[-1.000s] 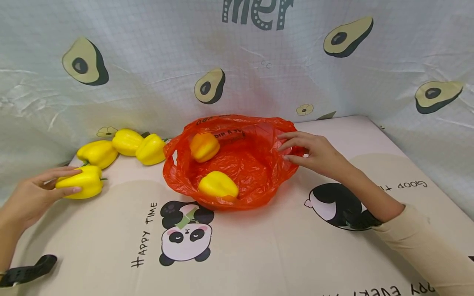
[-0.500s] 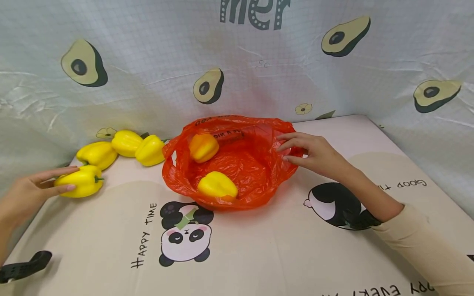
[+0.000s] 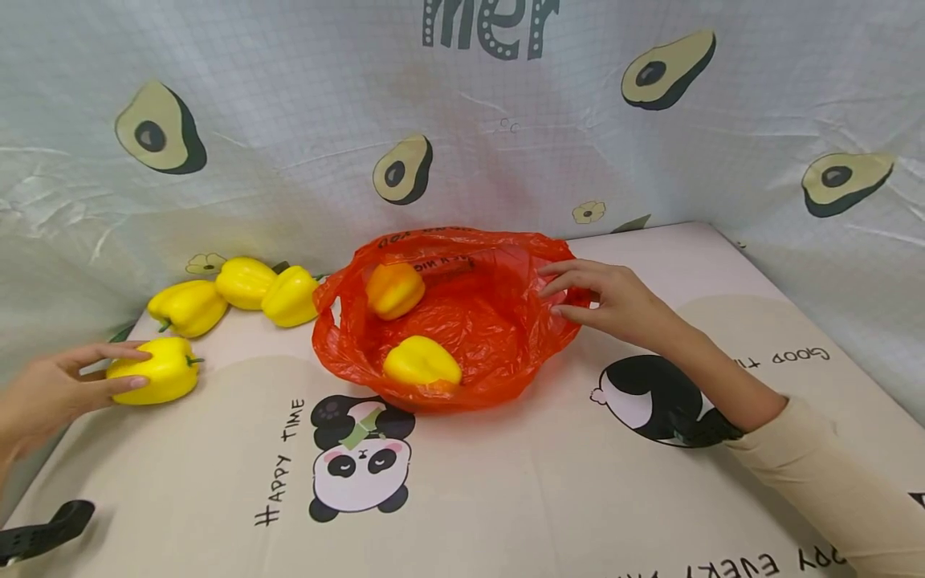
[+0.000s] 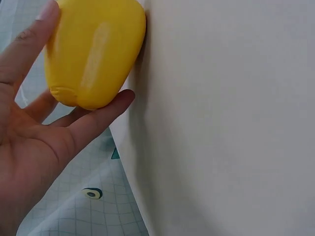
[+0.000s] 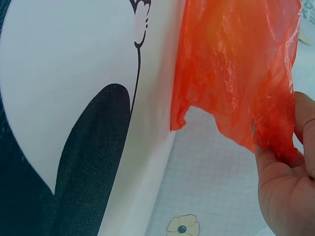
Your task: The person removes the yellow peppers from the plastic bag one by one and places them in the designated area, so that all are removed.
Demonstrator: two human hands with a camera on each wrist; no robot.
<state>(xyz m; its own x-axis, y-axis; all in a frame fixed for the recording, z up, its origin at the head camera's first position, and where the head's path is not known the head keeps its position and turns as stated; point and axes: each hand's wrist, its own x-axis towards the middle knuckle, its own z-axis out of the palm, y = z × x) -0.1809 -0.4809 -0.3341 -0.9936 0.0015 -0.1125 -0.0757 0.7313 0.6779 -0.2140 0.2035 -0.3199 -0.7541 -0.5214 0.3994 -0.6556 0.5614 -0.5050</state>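
Observation:
At the table's left edge my left hand (image 3: pixel 68 389) holds a yellow bell pepper (image 3: pixel 162 371) between thumb and fingers; the left wrist view shows the same pepper (image 4: pixel 93 49) with fingers (image 4: pixel 101 118) along its end. My right hand (image 3: pixel 614 301) pinches the right rim of an open red plastic bag (image 3: pixel 484 329). From the right wrist, thumb and fingers of the hand (image 5: pixel 288 191) grip the bag's edge (image 5: pixel 231 73). Inside the bag lie one pepper (image 3: pixel 421 361) at the front and another (image 3: pixel 395 291) at the back left, partly behind red film.
Three more yellow peppers (image 3: pixel 189 307) (image 3: pixel 246 282) (image 3: pixel 291 296) stand in a row left of the bag along the back of the table (image 3: pixel 470 498). A printed cloth (image 3: pixel 289 96) hangs behind. A black strap-like piece (image 3: pixel 50 530) shows at the lower left.
The pepper in my left hand has shifted slightly toward the front, away from the pepper behind it. My right hand keeps its place on the bag's rim.

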